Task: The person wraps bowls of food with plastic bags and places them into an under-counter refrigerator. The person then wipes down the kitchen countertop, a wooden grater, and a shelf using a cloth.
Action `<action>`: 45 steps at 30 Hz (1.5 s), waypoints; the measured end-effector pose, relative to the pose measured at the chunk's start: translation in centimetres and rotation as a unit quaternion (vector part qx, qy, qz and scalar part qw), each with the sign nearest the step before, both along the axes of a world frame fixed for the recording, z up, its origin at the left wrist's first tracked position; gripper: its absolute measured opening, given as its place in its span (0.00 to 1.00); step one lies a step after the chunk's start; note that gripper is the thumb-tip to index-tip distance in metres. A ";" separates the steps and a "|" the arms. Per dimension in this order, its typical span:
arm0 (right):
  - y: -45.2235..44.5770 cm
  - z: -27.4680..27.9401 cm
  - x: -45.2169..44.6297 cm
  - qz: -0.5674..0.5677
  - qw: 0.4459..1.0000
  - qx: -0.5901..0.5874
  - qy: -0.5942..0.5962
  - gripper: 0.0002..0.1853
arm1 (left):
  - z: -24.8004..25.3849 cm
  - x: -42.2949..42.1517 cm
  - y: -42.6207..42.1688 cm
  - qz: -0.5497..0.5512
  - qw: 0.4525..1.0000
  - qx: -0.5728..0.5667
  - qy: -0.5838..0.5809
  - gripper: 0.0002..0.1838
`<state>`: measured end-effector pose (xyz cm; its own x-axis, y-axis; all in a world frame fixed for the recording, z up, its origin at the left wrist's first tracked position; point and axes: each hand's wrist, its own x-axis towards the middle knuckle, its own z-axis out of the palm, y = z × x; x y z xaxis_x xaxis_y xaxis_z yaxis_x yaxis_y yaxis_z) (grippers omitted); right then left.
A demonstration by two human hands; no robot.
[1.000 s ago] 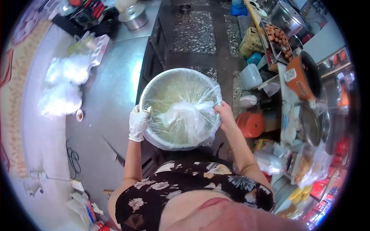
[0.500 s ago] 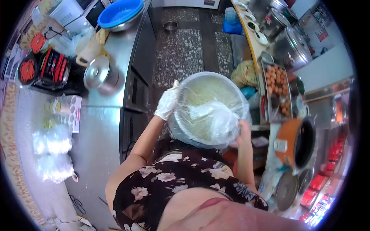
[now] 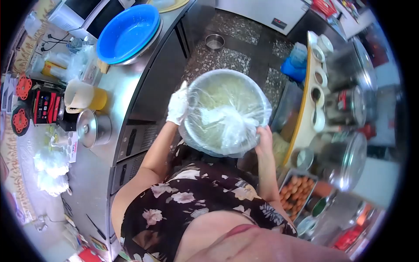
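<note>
Up close, gripping the basin [image 3: 191,134] from opposite sides, centre frame: with the gloved left hand [image 3: 178,105] at the left rim, with the bare right hand [image 3: 264,139] at the lower-right rim, over the gathered film [image 3: 229,124]. Held closed on both sides, by the look of it; cannot tell how far underneath. To do it well: keep the rim level, share the weight evenly, and trust the grip to the rim, not to loose, slippery film. Mind the surface [image 3: 94,196] on the left, too.

And against half a second ago? Shifted slightly up and left in the frame, gripped from both sides as before. With the swing of the view, down to lower right for the tray [image 3: 303,173] of brown, egg-like things [image 3: 294,194]; lower at left for the pot [image 3: 94,129]; more fully in view, upper left, for the blue tub [image 3: 126,32]; rightward for the pan [image 3: 216,47]; and farthest off, larger along the top edge, for the white cabinet [image 3: 266,13].
</note>
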<state>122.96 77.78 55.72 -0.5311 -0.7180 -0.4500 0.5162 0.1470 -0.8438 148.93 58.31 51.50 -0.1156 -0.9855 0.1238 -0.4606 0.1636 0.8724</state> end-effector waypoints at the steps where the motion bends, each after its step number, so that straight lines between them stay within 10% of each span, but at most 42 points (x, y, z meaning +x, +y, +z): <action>1: -4.0 1.8 -0.9 0.020 1.000 0.011 0.003 0.19 | 1.3 -0.8 -2.4 0.025 0.999 0.036 0.013 0.28; 10: -33.8 -3.4 -10.5 0.157 0.985 0.076 -0.004 0.20 | -11.2 -8.8 -28.2 0.230 0.939 0.107 0.232 0.28; 14: -44.2 -6.5 -13.9 0.224 0.963 0.136 0.056 0.20 | -10.9 -11.4 -36.3 0.250 0.944 0.210 0.048 0.38; 16: -49.2 -6.3 -14.3 0.246 0.957 0.141 0.063 0.20 | -20.0 -11.5 -40.0 0.240 0.966 0.091 -0.041 0.35; 23: -57.7 -8.9 -17.9 0.346 0.924 0.158 0.049 0.24 | -19.6 -13.9 -43.5 0.288 0.931 0.184 -0.129 0.22; 25: -59.3 -9.3 -19.3 0.366 0.911 0.185 0.048 0.26 | -20.9 -14.9 -42.4 0.253 0.891 0.191 -0.324 0.22; 26: -60.2 -10.1 -20.3 0.389 0.899 0.192 0.054 0.26 | -21.8 -15.5 -42.5 0.353 0.908 0.218 -0.062 0.22; 28: -62.6 -12.1 -22.4 0.406 0.895 0.182 0.036 0.26 | -15.8 -17.5 -41.5 0.398 0.892 0.191 0.097 0.21; 37: -69.4 -9.6 -28.3 0.624 0.675 0.325 0.224 0.26 | -18.9 -34.5 -28.8 0.671 0.601 0.217 0.376 0.37; 45: -67.5 -19.1 -29.9 0.752 0.559 0.288 0.198 0.28 | -20.5 -45.6 -18.9 0.717 0.327 0.351 0.505 0.13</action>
<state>93.05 10.33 36.59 0.3387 -0.2825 -0.8975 -0.7674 0.4690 -0.4372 103.36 39.43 30.95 0.2793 0.2376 -0.9303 0.9573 0.0064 0.2890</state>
